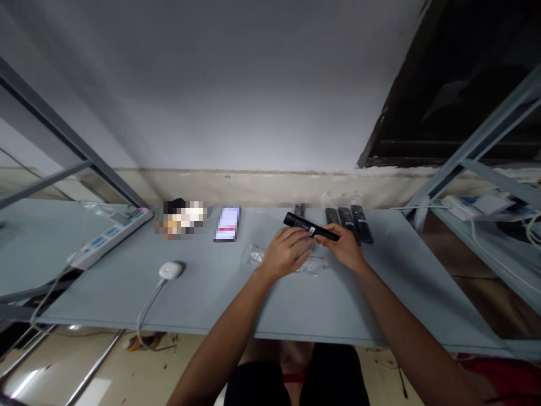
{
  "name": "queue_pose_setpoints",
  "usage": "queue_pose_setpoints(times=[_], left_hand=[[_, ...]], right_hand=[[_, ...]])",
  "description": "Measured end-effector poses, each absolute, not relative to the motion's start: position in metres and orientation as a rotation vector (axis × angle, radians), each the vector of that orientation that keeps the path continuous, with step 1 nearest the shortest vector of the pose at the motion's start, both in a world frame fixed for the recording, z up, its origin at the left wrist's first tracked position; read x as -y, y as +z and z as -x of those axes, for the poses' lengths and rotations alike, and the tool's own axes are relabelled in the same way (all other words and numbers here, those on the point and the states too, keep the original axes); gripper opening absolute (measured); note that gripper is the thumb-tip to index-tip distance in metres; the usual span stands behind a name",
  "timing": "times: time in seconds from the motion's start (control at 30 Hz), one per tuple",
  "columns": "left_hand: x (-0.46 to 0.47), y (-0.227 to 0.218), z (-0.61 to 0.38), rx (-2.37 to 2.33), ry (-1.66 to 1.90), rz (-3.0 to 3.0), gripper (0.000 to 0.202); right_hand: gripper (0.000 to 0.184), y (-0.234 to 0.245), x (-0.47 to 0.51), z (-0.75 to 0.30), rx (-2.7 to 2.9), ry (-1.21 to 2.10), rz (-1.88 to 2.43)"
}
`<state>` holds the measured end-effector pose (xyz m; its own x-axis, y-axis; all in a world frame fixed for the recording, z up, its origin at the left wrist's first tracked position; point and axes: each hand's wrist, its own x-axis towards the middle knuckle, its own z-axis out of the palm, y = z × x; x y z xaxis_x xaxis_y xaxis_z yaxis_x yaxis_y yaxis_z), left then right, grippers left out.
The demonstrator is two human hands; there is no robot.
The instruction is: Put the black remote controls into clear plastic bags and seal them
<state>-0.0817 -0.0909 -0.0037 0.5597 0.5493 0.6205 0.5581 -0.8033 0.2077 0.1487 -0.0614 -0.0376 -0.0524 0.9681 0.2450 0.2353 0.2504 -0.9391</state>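
Observation:
A black remote control [317,230] with a small white label is raised over the table, tilted with its left end farther from me. My right hand [343,246] is closed around its right end. On the near side of it, my left hand [286,252] has its fingers stretched along the remote and its thumb apart; the fingertips seem to touch it. Beneath both hands lies a clear plastic bag [310,265], partly covered by my left hand. Three more black remotes [347,221] in clear wrapping lie side by side behind my right hand.
Behind the held remote, a small dark item [300,211] is partly hidden. Leftward are a phone [227,224], a pixelated object [181,219] and a white rounded device [170,270] with a cable. Power strips [110,238] and metal frame posts [439,152] flank the grey-blue table [203,299].

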Motion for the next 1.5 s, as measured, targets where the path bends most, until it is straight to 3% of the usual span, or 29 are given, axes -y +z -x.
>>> queue_pose_setpoints(times=[0.17, 0.37, 0.73, 0.93, 1.23, 1.5], left_hand=[[0.085, -0.010, 0.084, 0.993, -0.923, 2.610, 0.033], [0.081, -0.018, 0.082, 1.070, -0.797, 2.636, 0.035], [0.075, -0.015, 0.096, 1.250, -0.767, 2.697, 0.038], [0.070, -0.013, 0.111, 1.407, -0.821, 2.635, 0.038], [0.069, -0.017, 0.129, 1.483, -0.888, 2.636, 0.041], [0.065, -0.024, 0.132, 1.459, -0.946, 2.642, 0.041]], right_hand=[[0.041, -0.034, 0.066, -0.146, 1.564, 1.206, 1.075], [0.046, -0.040, 0.067, -0.146, 1.529, 1.312, 1.029], [0.051, -0.062, 0.061, -0.148, 1.747, 0.554, 1.278], [0.049, -0.069, 0.061, -0.150, 1.582, 0.623, 1.239], [0.029, -0.070, 0.068, -0.157, 1.629, 0.589, 1.049], [0.056, -0.072, 0.068, -0.156, 1.523, 0.754, 1.142]])
